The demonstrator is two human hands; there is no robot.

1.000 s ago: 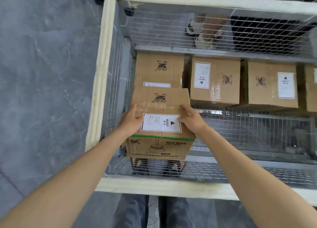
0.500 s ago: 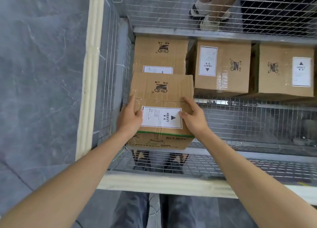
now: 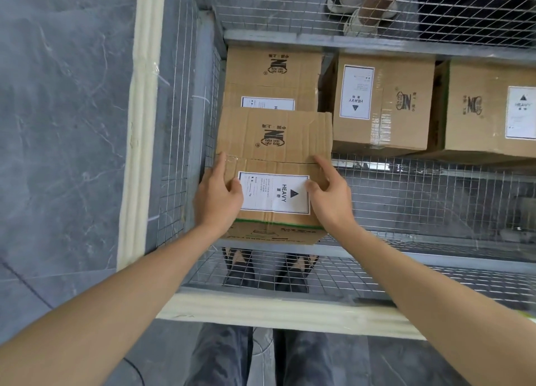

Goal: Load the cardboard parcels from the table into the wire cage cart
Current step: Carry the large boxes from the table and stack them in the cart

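A cardboard parcel (image 3: pixel 275 142) with a white HEAVY label sits low in the near left corner of the wire cage cart (image 3: pixel 142 153). My left hand (image 3: pixel 217 197) holds its left side, thumb on the top face. On the right side, my right hand (image 3: pixel 330 194) grips it the same way. Three more parcels line the cart's far wall: one (image 3: pixel 272 69) directly behind the held parcel, one (image 3: pixel 383 104) in the middle and one (image 3: pixel 490 110) at the right.
The cart's padded cream rim (image 3: pixel 275 310) runs in front of my legs and up the left side. Bare mesh floor (image 3: pixel 420 200) lies to the right of the held parcel. Another person's feet (image 3: pixel 356 11) stand beyond the far mesh wall. Grey stone floor (image 3: pixel 58 124) lies left.
Both hands have lowered the parcel deeper into the cart's near left corner, closer to the parcel behind it. My view has moved in over the cart.
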